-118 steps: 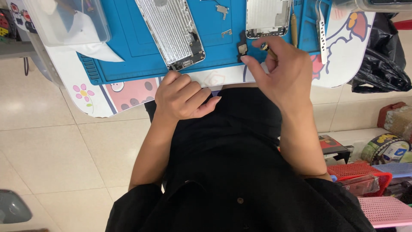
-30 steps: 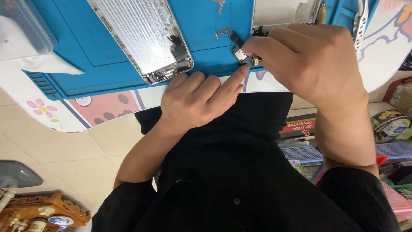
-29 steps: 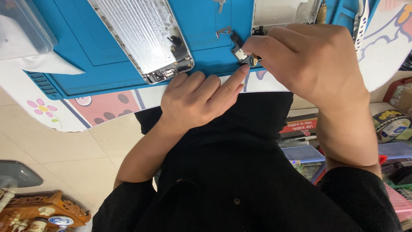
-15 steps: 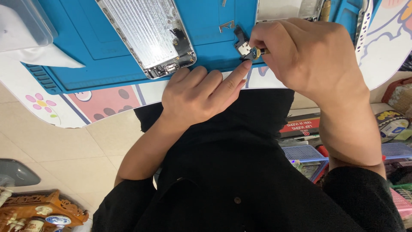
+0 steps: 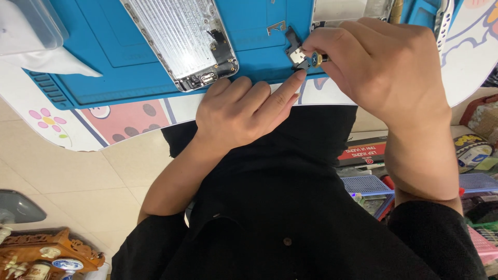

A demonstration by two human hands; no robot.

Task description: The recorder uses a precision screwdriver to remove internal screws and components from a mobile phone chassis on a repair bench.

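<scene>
— Hands, status?
— Right hand pinches a slim blue-tipped tool; left hand, forefinger extended, presses the small black-and-silver component.
— Location?
— Near edge of blue rubber mat, right of the silver phone housing.

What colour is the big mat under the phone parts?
Bright blue work mat, seen best in the head view.

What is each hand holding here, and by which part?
Right hand pinches a small tool by its blue-capped end; left hand holds nothing, forefinger pressing a small dark part.
</scene>
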